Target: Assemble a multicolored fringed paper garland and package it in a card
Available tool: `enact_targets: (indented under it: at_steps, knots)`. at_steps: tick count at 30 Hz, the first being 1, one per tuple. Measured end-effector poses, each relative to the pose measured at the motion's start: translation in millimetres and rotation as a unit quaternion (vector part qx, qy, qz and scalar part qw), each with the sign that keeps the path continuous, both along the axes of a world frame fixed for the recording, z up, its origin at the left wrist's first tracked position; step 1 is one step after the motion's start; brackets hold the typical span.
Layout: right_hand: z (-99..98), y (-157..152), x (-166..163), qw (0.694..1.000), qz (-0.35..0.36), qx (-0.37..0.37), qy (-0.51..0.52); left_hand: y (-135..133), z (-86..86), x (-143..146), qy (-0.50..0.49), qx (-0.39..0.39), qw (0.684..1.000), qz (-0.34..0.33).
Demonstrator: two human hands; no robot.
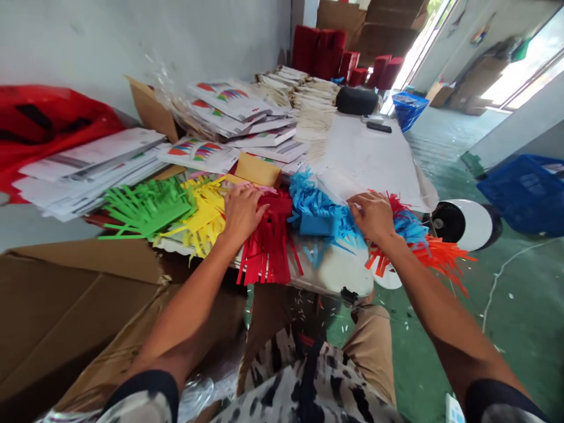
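My left hand [242,212] rests over the fringed paper where yellow meets red, its thumb held apart from the bent fingers. Under and beside it lie red fringed paper [269,235], with strips drooping over the table's front edge, and yellow fringed paper [207,214]. Green fringed paper [147,205] is farther left. My right hand [373,216] is at the right end of the blue fringed paper [317,214], fingers bent and slightly parted. Orange fringed paper [443,258], mixed with some red and blue, spreads beyond my right wrist. My palms hide what lies beneath them.
Behind the fringes, printed white packets [247,120] are piled on the table [365,153]. A yellow-brown box [258,170] stands near my left hand. An open cardboard carton [66,305] is at lower left. Blue baskets [524,188] and a white-and-black round object [467,223] are at right.
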State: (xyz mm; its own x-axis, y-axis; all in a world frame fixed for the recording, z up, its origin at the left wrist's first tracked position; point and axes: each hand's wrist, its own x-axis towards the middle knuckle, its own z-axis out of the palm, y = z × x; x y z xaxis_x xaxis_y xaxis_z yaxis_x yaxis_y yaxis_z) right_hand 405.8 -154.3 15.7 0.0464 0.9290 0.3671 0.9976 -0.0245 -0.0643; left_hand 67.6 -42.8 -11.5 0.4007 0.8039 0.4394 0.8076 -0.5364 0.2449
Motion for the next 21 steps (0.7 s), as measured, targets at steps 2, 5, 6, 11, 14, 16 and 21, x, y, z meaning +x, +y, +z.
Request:
enact_targets:
  at_steps: [2,5,6,11,14,16,21]
  knots:
    - [-1.4,6,-12,1.0,0.031,-0.002,0.006,15,-7.8,-2,0.003,-0.018,1.0,-0.008]
    - [-2.6,14,-34,0.998,0.06,-0.004,0.018,23,-14.9,-4,-0.037,-0.002,0.999,-0.022]
    - [-3.0,16,-42,0.997,0.067,-0.003,0.023,23,-15.0,-5,-0.051,0.007,0.998,-0.029]
    - [-5.8,36,-76,0.993,0.108,0.004,0.05,24,-2.3,-13,-0.094,0.014,0.992,-0.083]
    - [-6.8,45,-82,0.994,0.097,0.009,0.055,24,8.8,-17,-0.112,0.004,0.988,-0.105]
    - [-6.8,50,-77,0.997,0.058,0.007,0.052,25,16.6,-17,-0.129,-0.002,0.985,-0.112]
    - [-5.9,62,-41,0.99,-0.129,-0.045,0.022,39,37.0,-13,-0.282,-0.108,0.942,-0.147]
